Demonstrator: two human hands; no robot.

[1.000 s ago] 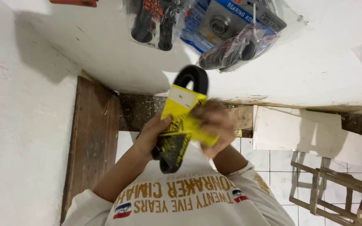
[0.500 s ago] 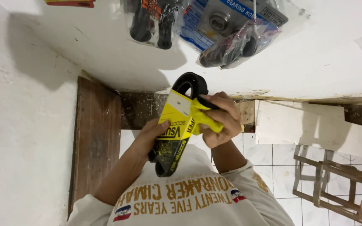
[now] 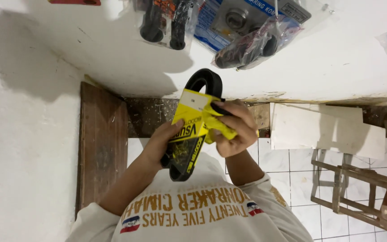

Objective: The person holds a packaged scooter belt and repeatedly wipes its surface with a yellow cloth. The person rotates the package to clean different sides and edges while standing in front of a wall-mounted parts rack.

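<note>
Belt (image 3: 192,127), black rubber, looped and folded flat, sits inside a yellow cardboard sleeve (image 3: 191,123) and is held up at frame centre, its bare black loop pointing to 12 o'clock toward the white wall. The left hand (image 3: 164,141) has its grip clasped around the lower half of the belt and sleeve from 8 o'clock. The right hand (image 3: 231,130) has its grip pinched on the sleeve's upper edge from 3 o'clock. Judged step: handling of the sleeve on the belt, mid-way. Any following move would call for a steady left hold while the right works the cardboard. Bagged parts (image 3: 247,27) hang at 12 o'clock; a wooden frame (image 3: 359,188) stands at 4 o'clock.
</note>
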